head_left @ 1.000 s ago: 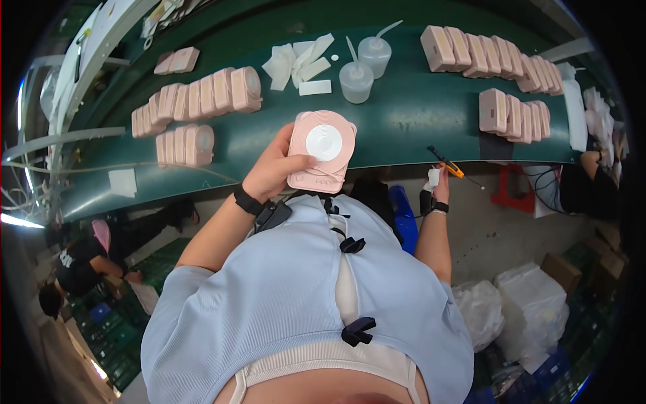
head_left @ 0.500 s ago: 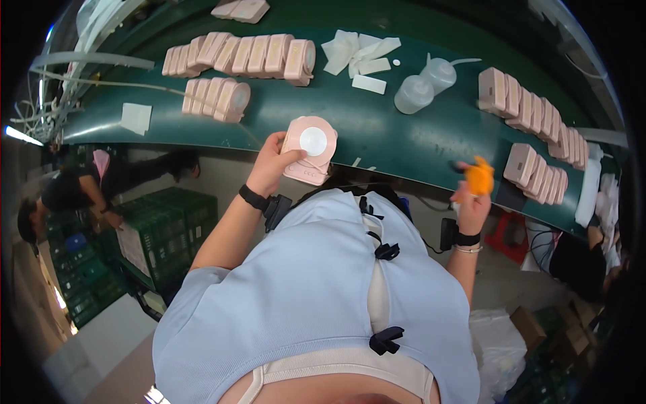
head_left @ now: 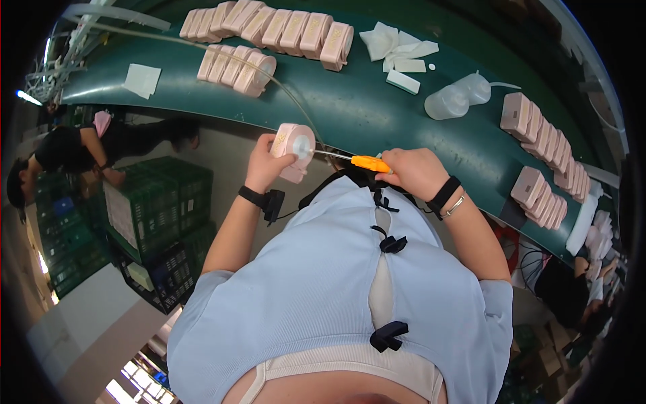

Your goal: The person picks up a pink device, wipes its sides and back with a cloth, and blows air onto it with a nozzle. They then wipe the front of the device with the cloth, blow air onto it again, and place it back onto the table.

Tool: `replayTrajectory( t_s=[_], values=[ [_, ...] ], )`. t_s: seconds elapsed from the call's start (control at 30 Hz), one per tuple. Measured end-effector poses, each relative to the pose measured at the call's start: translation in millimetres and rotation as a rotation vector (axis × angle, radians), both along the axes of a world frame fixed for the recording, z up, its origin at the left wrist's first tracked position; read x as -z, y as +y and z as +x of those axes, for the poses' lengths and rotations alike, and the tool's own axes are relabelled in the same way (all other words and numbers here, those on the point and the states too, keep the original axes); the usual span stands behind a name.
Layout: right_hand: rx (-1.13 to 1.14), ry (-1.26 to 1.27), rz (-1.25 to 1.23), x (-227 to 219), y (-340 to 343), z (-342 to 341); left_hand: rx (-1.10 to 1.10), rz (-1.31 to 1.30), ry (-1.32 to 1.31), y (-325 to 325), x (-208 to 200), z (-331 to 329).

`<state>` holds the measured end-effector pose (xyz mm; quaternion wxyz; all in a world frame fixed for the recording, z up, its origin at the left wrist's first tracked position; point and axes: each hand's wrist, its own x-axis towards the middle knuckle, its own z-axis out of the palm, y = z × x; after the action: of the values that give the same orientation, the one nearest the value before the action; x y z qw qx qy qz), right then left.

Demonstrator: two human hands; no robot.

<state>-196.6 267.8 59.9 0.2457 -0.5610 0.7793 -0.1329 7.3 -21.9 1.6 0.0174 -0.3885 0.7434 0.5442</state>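
My left hand (head_left: 264, 163) grips a pale pink rounded device (head_left: 285, 140) with a round whitish disc on one face, held just off the table's front edge. My right hand (head_left: 420, 172) is closed around an orange-handled tool (head_left: 369, 163) with a long, thin metal shaft. Its shaft points left, and the tip is at or very near the disc; whether they touch I cannot tell. Part of the handle is hidden in my fingers, and its exact kind is unclear.
Rows of similar pink devices (head_left: 286, 32) stand on the green table (head_left: 350, 108), with more rows (head_left: 538, 135) at right. Two translucent squeeze bottles (head_left: 447, 102), white wipes (head_left: 397, 46) and a hose (head_left: 286, 87) lie there. Green crates (head_left: 158, 202) and another person (head_left: 74, 151) are at left.
My right hand has brought the orange tool leftward from the right side to the pink device. My left hand has turned the device, so its disc faces the tool. The view has shifted.
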Motion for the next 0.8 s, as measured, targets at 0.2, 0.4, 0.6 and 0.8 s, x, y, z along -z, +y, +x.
replayTrajectory(
  t_s=[0.2,0.4,0.6,0.8],
  values=[
    [0.006,0.016,0.054,7.7,-5.9,1.9,0.264,-0.335,-0.209,-21.0,-17.8,4.6],
    [0.093,-0.222,-0.106,17.3,28.9,10.7,-0.426,0.926,0.124,-29.8,30.4,17.4],
    [0.735,-0.184,-0.284,48.6,125.8,40.4,-0.371,1.264,0.343,15.7,19.2,-16.0],
    [1.489,0.087,-0.47,132.0,205.7,82.2,-0.073,1.331,0.348,47.0,7.3,-62.3]
  ],
)
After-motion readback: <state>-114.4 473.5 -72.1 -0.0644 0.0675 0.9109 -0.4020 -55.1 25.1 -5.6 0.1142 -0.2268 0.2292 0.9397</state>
